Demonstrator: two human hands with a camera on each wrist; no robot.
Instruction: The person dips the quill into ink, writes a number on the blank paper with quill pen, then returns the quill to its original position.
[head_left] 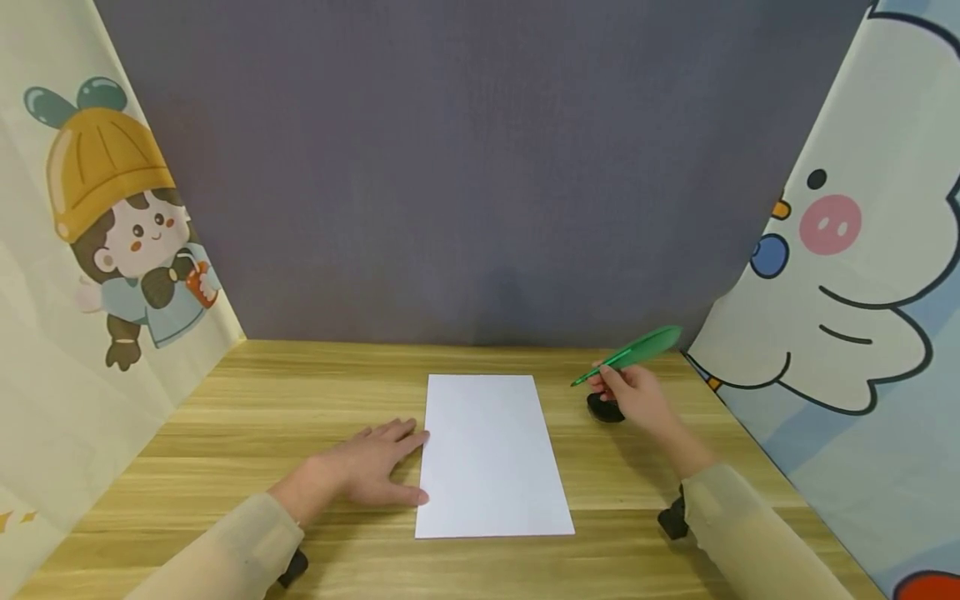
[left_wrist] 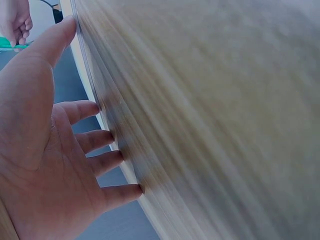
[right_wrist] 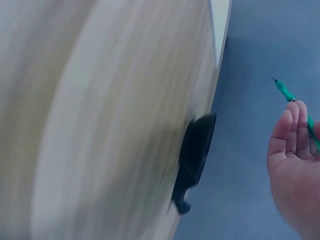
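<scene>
A green feather pen [head_left: 649, 345] is pinched in my right hand [head_left: 641, 402], its tip pointing left and slightly down. That hand is raised over a small black object [head_left: 604, 407] on the table, perhaps a pen stand. In the right wrist view the pen's green shaft [right_wrist: 285, 91] shows past the fingers, with the dark tip clear of the table. My left hand [head_left: 375, 468] lies with spread fingers at the left edge of a white sheet of paper [head_left: 491, 458]. Thumb and fingertips touch down there, as the left wrist view of the hand [left_wrist: 60, 145] also shows.
The wood-grain table [head_left: 262, 433] runs back to a dark grey panel [head_left: 480, 183]. Cartoon-printed sheets stand at either side, a white one on the left [head_left: 45, 350] and a white and blue one on the right [head_left: 847, 350].
</scene>
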